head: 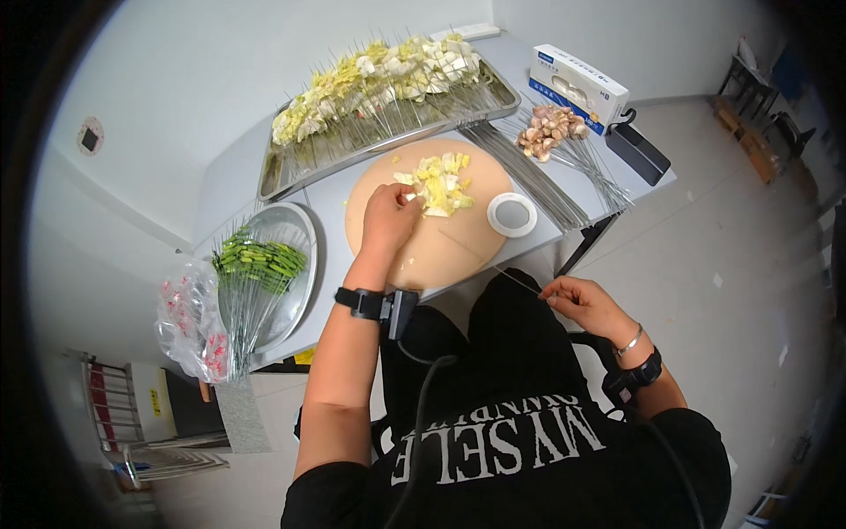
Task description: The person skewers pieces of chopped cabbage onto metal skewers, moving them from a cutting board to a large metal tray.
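Note:
At the near-left edge of a pile of chopped napa cabbage [439,185], my left hand [391,215] has its thumb and fingers pinched together, with a pale bit of leaf showing between them. The pile lies on a round, tan cutting board [456,254]. My right hand [585,304] is out past the table's front edge, right of my knees. It grips one end of a thin metal skewer [519,281], which slants up and left over the board. No food shows on that skewer.
Behind the board, a metal tray [396,137] holds cabbage skewers. Green vegetable skewers [258,264] lie on an oval metal platter [309,278] at left. To the right are a white ring [494,215], bare skewers [529,178], garlic-topped skewers [552,129], a glove box [578,86] and a black case [638,152].

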A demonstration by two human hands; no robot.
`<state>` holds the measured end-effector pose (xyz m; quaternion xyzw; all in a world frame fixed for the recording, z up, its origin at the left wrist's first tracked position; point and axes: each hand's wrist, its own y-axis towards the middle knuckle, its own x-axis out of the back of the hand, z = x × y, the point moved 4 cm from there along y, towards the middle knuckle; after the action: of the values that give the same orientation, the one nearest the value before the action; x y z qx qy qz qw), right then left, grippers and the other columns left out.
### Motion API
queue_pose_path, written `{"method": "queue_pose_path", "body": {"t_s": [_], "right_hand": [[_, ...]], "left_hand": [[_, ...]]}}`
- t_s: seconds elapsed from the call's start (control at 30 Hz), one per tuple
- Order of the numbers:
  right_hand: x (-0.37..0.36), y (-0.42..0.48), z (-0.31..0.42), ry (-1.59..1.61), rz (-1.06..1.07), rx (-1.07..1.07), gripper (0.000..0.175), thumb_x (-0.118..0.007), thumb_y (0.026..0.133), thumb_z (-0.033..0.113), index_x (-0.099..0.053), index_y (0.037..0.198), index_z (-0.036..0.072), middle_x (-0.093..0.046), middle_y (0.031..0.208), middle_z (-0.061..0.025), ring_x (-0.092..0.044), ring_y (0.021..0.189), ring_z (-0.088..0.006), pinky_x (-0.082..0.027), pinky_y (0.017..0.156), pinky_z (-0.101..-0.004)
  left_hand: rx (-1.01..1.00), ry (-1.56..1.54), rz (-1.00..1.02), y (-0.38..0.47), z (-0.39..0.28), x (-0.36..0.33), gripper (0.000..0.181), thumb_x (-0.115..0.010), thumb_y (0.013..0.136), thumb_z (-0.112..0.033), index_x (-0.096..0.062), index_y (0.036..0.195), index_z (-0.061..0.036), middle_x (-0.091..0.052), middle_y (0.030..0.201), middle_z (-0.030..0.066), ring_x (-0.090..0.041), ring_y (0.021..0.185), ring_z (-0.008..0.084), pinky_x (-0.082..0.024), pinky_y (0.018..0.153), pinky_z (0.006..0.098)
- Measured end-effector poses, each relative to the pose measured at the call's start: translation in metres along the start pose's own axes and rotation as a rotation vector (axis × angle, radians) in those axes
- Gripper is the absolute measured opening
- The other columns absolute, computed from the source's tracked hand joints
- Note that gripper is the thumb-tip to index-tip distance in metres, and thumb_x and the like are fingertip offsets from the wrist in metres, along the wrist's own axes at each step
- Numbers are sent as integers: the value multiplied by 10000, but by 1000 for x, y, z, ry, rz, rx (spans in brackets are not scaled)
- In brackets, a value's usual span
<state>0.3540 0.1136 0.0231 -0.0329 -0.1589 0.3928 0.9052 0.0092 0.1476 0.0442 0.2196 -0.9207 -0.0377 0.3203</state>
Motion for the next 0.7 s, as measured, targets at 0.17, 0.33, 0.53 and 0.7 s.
{"method": "queue_pose_path", "body": {"t_s": [0.17,0.33,0.53,0.7], "right_hand": [[0,-3,7,34,24,-8,130,-542,920,105,-594,1008,25,-453,657,50,-370,591,-41,-328,523,-207],[1,-3,7,31,41,-31,138,-547,918,114,-600,1009,24,-500,712,41,-407,634,-41,-361,565,-201],[-2,0,4,145,93,-22,153,-547,912,109,-607,1020,18,-569,815,20,-471,721,-48,-408,660,-200],[-8,5,19,126,122,-23,154,-547,909,108,-608,1022,23,-591,853,14,-485,739,-48,-420,689,-200]], "left_hand": [[-137,314,-56,3,-21,-7,240,-730,710,-180,-642,845,-2,-567,841,169,-540,864,342,-455,777,412],[-193,146,-135,-12,-14,3,200,-723,739,-122,-611,866,-15,-584,836,104,-564,817,248,-470,735,346],[66,-528,-33,-48,0,26,182,-658,820,7,-574,981,3,-578,861,-8,-523,745,48,-435,696,172],[-33,-361,-44,-75,10,30,203,-624,782,52,-602,974,-8,-543,836,-1,-492,713,75,-422,644,198]]}}
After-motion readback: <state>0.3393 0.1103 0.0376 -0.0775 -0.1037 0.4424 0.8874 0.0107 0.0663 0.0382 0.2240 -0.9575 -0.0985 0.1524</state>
